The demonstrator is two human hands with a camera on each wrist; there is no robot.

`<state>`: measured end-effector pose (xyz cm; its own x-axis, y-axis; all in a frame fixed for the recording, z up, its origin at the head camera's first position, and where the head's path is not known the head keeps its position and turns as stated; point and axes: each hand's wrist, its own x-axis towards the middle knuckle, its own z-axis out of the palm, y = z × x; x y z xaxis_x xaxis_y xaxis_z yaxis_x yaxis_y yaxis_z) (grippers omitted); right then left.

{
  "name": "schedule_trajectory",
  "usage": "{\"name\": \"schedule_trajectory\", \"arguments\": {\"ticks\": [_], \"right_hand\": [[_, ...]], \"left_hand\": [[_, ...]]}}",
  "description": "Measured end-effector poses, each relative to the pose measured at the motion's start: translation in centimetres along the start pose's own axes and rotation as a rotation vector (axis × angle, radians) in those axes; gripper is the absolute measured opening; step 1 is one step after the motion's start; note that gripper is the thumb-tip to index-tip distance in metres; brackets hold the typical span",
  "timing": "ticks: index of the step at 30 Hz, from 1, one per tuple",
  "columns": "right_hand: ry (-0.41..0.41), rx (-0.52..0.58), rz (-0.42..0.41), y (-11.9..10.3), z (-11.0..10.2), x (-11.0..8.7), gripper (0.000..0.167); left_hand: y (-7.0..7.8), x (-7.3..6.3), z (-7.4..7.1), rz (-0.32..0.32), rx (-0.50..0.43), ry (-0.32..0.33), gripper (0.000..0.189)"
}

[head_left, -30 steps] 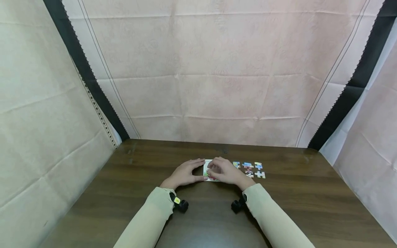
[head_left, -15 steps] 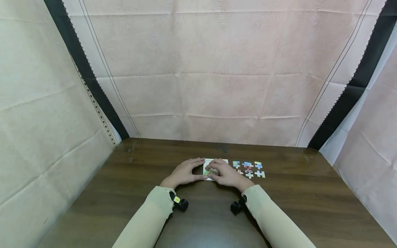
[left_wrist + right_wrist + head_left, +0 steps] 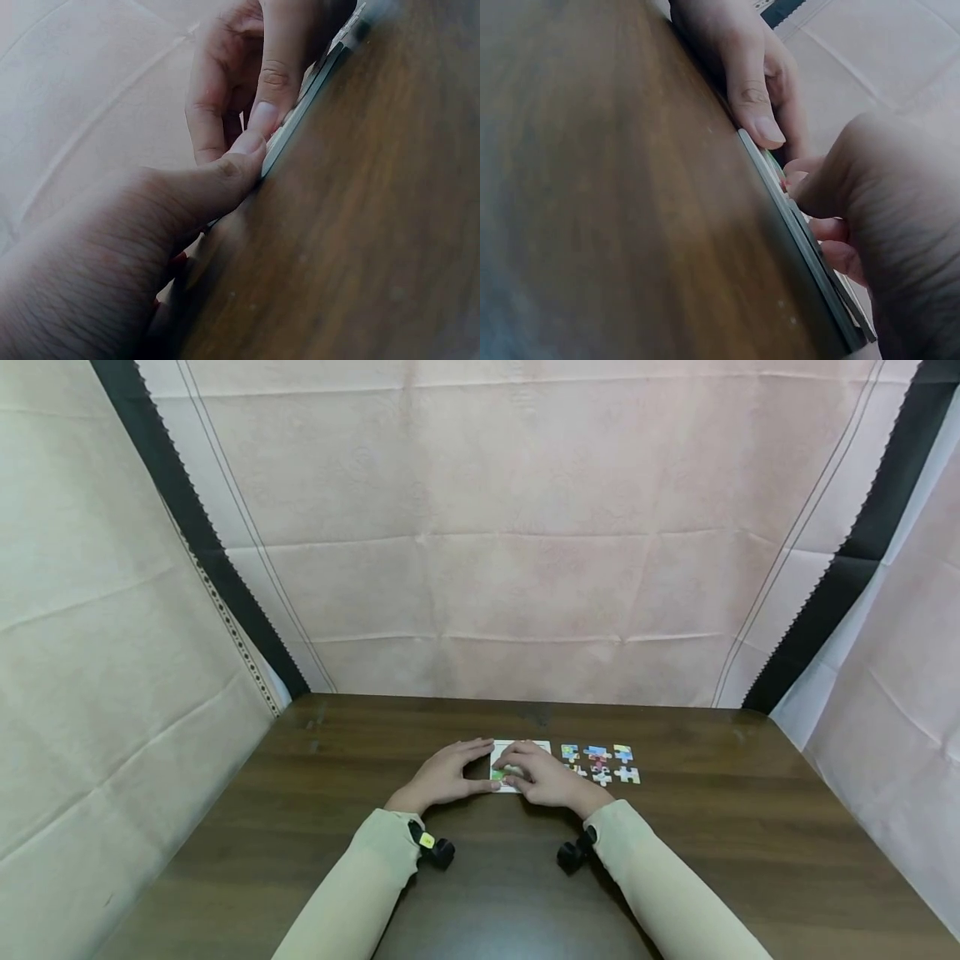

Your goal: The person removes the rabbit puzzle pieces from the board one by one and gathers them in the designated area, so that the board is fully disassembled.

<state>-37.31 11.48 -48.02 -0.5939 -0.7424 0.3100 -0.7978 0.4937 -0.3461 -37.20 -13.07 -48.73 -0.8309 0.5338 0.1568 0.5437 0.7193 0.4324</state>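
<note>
Left hand (image 3: 447,777) is bracing the left side of a flat, white-bordered picture board (image 3: 502,750): fingers lying straight and unclenched, thumb touching the near-left corner. Left hand isn't shifting; the change is on the right. Right hand (image 3: 551,778) is now sitting lower over the board than a second ago, fingers bending down onto it, baring the board's far-right corner. Probably pressing or adjusting something there; can't tell whether the fingertips are pinching a piece. Board is lying between both hands on the brown wood-grain table (image 3: 750,835), right hand hiding most of its surface, so fit isn't showing.

Around, left to right: pale sleeves (image 3: 367,893) with black wrist devices (image 3: 442,853) are framing the near side; small multicoloured jigsaw pieces (image 3: 627,774) are lying loose just right of the board, the nearest partly blocked by right-hand knuckles.
</note>
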Motion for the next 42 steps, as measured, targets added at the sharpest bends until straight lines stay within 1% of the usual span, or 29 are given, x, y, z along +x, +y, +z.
{"name": "schedule_trajectory", "arguments": {"ticks": [4,7,11,15,21,24,29,32,35,37,42], "right_hand": [[0.006,0.035,-0.003,0.1,-0.2,0.0,0.025],[0.007,0.04,-0.002,0.1,-0.1,0.3,0.026],[-0.011,0.035,0.038,-0.1,-0.2,0.8,0.028],[-0.034,0.051,0.073,-0.3,-0.3,1.2,0.026],[-0.072,0.046,0.052,-0.4,-0.3,1.2,0.028],[-0.062,0.037,0.031,-0.1,-0.2,1.0,0.029],[-0.034,0.055,0.015,0.5,0.1,0.7,0.025],[0.01,0.05,-0.001,0.8,0.1,0.6,0.022],[0.077,0.052,-0.02,0.9,-0.1,0.5,0.02],[0.106,0.062,-0.029,0.9,-0.3,0.5,0.019],[0.117,0.108,-0.042,0.8,-0.6,0.3,0.022]], "left_hand": [[0.1,0.0,0.1,-0.008,0.002,-0.006,0.087],[0.1,0.0,0.1,-0.007,0.003,-0.006,0.088],[0.0,0.0,0.0,0.0,0.003,-0.001,0.088],[0.1,0.0,-0.2,0.003,0.006,0.0,0.087],[0.0,-0.1,-0.1,-0.001,0.012,0.002,0.087],[0.0,0.0,-0.1,-0.003,0.013,0.004,0.088],[0.1,-0.1,0.0,-0.005,0.0,0.0,0.086],[0.2,-0.2,0.0,-0.01,-0.004,-0.004,0.086],[0.2,-0.1,0.0,-0.008,0.005,-0.002,0.087],[0.2,0.0,-0.1,-0.008,0.01,-0.003,0.087],[0.2,0.1,-0.1,-0.002,0.002,-0.001,0.087]]}}
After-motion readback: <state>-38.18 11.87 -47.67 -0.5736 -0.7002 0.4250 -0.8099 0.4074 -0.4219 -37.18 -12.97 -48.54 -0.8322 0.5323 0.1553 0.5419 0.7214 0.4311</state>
